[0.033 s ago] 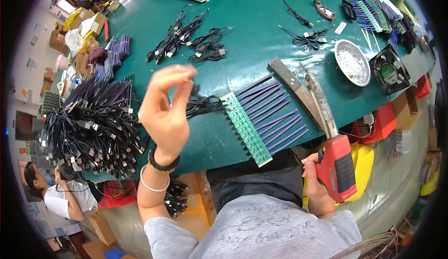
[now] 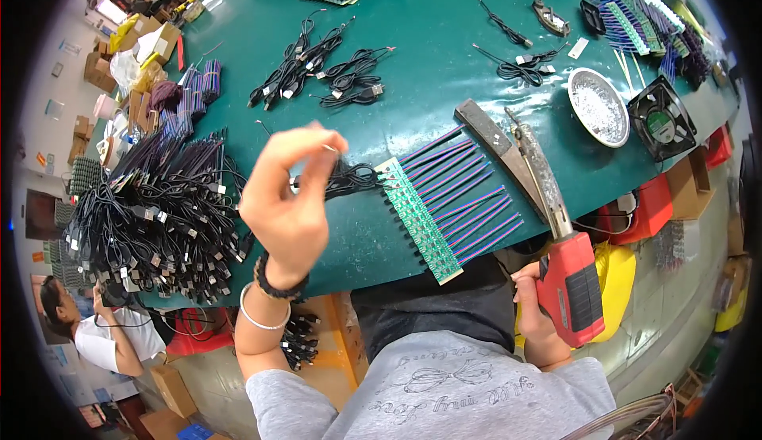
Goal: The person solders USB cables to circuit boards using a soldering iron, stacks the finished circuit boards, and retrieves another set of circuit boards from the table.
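My left hand (image 2: 287,210) is raised over the near part of the table, thumb and fingertips pinched together. Whatever is between the fingertips is too small to make out. Behind it lies a coiled black USB cable (image 2: 349,180), reaching the corner of a green circuit board panel (image 2: 421,222). Rows of thin multicoloured wires (image 2: 468,190) stick out from the panel's right side. In my right hand (image 2: 537,313) is a red and black soldering gun (image 2: 573,289), fingers wrapped round its handle. Its long metal tip points away over a dark metal bar (image 2: 502,150), right of the wires.
A big heap of black USB cables (image 2: 159,218) covers the table's left side. Smaller cable bundles (image 2: 305,59) lie farther back. To the right stand a white bowl of silvery bits (image 2: 597,107) and a black fan (image 2: 663,117). A co-worker (image 2: 103,333) sits at lower left.
My left hand has shifted slightly right and toward me, its pinched fingertips lower. The soldering gun's tip has swung a little to the left. The panel has stayed put.
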A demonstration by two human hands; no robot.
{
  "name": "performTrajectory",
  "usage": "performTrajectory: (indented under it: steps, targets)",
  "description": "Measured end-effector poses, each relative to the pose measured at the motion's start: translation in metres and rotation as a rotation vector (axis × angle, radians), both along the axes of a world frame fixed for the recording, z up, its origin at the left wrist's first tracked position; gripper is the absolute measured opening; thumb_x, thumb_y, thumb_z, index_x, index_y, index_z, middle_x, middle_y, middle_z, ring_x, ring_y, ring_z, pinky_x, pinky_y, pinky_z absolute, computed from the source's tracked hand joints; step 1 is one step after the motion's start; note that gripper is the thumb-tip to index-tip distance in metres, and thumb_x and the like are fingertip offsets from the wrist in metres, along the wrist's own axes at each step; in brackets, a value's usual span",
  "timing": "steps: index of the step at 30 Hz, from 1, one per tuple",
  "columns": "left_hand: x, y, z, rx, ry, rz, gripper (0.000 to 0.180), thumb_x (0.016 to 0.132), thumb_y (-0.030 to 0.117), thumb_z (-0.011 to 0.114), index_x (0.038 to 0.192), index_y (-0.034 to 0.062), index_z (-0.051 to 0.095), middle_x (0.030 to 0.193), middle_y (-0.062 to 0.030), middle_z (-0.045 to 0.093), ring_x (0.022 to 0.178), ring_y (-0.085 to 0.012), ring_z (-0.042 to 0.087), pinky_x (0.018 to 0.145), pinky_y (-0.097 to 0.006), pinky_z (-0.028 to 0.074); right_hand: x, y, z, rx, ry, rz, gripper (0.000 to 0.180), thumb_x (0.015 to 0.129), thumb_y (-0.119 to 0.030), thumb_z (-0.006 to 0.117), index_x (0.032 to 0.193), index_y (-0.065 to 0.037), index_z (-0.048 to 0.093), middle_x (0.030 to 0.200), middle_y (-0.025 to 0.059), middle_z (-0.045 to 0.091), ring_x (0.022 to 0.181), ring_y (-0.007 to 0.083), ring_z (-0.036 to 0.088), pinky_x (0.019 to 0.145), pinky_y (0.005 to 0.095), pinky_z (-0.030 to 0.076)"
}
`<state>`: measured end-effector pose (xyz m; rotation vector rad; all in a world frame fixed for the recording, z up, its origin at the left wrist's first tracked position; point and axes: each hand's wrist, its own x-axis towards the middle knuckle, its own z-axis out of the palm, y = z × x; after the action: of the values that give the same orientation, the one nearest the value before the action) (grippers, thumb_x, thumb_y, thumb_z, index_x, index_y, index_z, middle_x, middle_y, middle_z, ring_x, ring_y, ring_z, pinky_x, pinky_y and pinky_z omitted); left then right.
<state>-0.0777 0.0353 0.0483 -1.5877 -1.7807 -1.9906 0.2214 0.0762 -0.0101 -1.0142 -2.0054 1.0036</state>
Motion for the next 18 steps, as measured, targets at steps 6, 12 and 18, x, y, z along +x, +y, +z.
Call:
performTrajectory:
  steps: [6,12,18]
  targets:
    - [0.051,-0.014,0.008,-0.26,0.184,-0.161,0.025,0.068,-0.015,0.071,0.089,-0.0012,0.067,0.072,-0.0113,0.061,0.061,-0.0217,0.059,0.052,-0.029,0.046,-0.009,0.003,0.041,-0.449,0.122,0.034,0.015,0.079,-0.001,0.07,0.092,-0.006,0.064,0.08,0.0025,0.063,0.074,0.0187,0.057,0.071,0.0332,0.045]
    - [0.068,-0.02,-0.013,-0.263,0.432,-0.366,0.032,0.059,-0.007,0.065,0.09,-0.002,0.067,0.075,-0.0068,0.059,0.06,-0.02,0.057,0.049,-0.03,0.047,-0.04,0.024,0.038,-0.353,0.176,0.293,0.023,0.076,-0.004,0.075,0.098,-0.005,0.066,0.094,0.0046,0.068,0.089,0.0211,0.063,0.079,0.0325,0.047]
    - [0.064,-0.022,-0.014,-0.378,0.495,-0.499,0.032,0.061,-0.009,0.071,0.091,0.0025,0.068,0.077,-0.0079,0.059,0.064,-0.0212,0.059,0.054,-0.031,0.049,-0.048,0.014,0.01,-0.434,0.315,0.294,0.022,0.075,0.001,0.075,0.096,-0.003,0.068,0.096,0.0097,0.068,0.091,0.0227,0.063,0.075,0.0313,0.05]
